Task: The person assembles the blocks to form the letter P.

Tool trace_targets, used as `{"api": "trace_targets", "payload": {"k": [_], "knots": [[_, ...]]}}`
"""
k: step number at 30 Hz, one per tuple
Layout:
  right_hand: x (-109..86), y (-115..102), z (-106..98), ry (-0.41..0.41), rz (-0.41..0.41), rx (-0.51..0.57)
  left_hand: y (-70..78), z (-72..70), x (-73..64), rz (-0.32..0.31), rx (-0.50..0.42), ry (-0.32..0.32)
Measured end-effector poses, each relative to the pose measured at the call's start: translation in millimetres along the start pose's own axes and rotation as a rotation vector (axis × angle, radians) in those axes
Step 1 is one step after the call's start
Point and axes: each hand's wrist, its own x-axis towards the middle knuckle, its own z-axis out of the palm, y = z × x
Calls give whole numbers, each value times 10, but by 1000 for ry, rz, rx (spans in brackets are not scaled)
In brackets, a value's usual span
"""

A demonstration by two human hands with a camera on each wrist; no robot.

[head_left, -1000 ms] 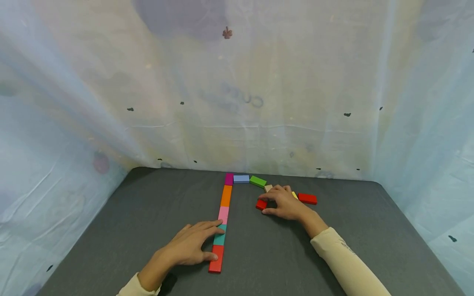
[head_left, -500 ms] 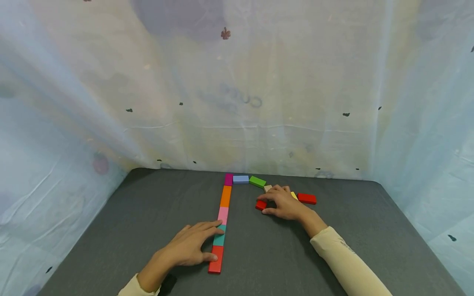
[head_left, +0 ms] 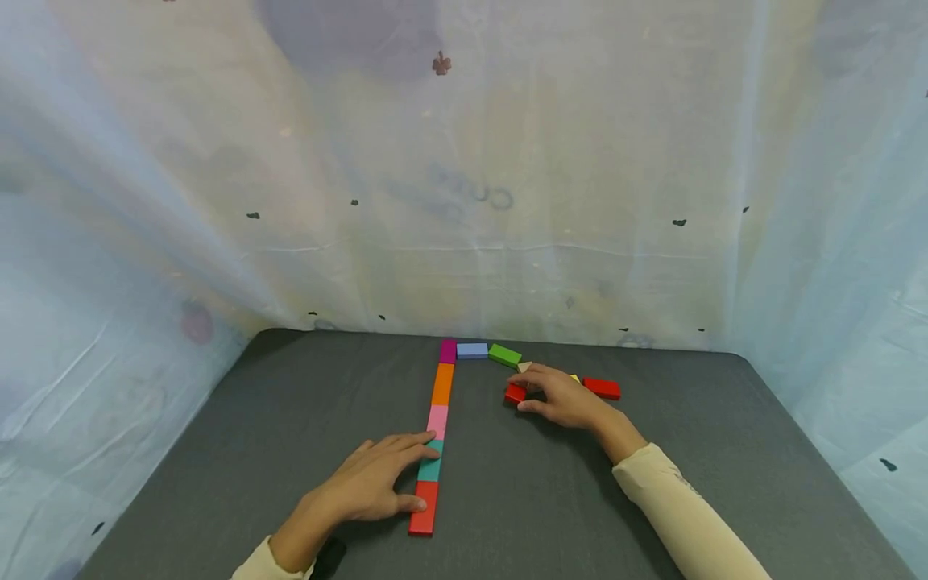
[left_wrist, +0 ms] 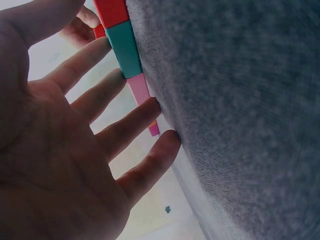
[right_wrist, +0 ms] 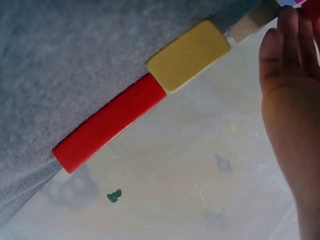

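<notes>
My left hand (head_left: 373,475) rests along a straight row of flat blocks, its fingers fairly straight and spread. Its fingertips touch or hover over the teal block (head_left: 431,461), and the thumb lies at the red end block (head_left: 424,509). Farther along come a pink block (head_left: 438,420), an orange block (head_left: 443,383) and a magenta block (head_left: 449,350). My right hand (head_left: 561,399) pinches a red block (head_left: 515,393) between thumb and fingers. Behind that hand, a wooden block (right_wrist: 255,21) and a yellow block (right_wrist: 189,56) are mostly hidden in the head view.
From the magenta corner, a blue block (head_left: 473,351) and a green block (head_left: 504,355) run right. Another red block (head_left: 602,388) ends this slanting line. All lie on a dark grey cloth surface (head_left: 348,370), with a pale patterned curtain (head_left: 464,274) behind.
My right hand has shifted slightly away from me and to the right with the red block, covering more of the wooden and yellow blocks. The left hand has stayed put.
</notes>
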Motion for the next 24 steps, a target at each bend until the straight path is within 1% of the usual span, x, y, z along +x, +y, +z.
{"api": "trace_targets", "payload": {"k": [6, 11, 15, 19, 24], "knots": [[-16, -10, -2, 40, 16, -20, 11, -13, 6, -4, 0, -4], [-34, -33, -18, 68, 33, -2, 18, -20, 4, 1, 5, 1], [-32, -66, -34, 69, 40, -1, 14, -23, 3, 9, 13, 7], [-17, -97, -41, 56, 39, -11, 20, -24, 4, -2, -1, 0], [-2, -104, -11, 61, 28, 10, 35, -17, 2, -12, -13, -10]]}}
